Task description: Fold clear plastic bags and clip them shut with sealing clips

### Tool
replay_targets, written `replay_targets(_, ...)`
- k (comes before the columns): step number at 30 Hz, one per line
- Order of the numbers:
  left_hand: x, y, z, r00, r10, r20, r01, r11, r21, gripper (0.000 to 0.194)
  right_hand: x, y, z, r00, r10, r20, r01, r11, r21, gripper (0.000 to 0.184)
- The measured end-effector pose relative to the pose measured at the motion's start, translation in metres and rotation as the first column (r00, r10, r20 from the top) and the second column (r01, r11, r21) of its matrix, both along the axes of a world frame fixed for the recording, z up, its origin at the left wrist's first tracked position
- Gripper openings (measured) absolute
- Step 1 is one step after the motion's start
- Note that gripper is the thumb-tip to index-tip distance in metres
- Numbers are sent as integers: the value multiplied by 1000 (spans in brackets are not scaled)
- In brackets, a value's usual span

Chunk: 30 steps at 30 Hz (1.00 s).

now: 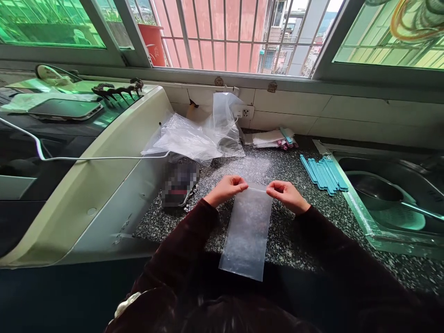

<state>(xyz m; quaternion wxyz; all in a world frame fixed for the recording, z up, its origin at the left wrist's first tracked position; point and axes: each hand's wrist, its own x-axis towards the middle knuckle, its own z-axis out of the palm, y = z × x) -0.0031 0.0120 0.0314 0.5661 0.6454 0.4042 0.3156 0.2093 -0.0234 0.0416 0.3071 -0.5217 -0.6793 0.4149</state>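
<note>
The window (326,44) spans the top of the frame, above a speckled counter (291,245) running through the middle to the lower right. A pale machine (83,185) fills the left side; a sink (359,222) sits at the right edge. Clear plastic (194,136) lies heaped above centre. The bag (246,231) is just below centre, its top edge pinched between finger and thumb by the left hand (229,188) and right hand (287,195), set apart. Blue strips (322,173) lie right of centre.
</note>
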Motion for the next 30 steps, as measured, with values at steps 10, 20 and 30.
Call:
replay_targets(10, 8, -3, -6, 999, -43, -31, 44, 999, 31, 36, -9, 1, -6, 998, 62, -3, -62, 993, -98, 44)
replay_targets(20, 1, -5, -3, 967, -197, -161, 195, 980, -29, 46, 3, 4, 2, 984, -93, -150, 99, 994, 39, 40)
replay_targets(30, 4, -3, -9, 972, -176, -157, 174, 984, -29, 37, 12, 5, 10, 969, -177, -173, 198, 973, 115, 38)
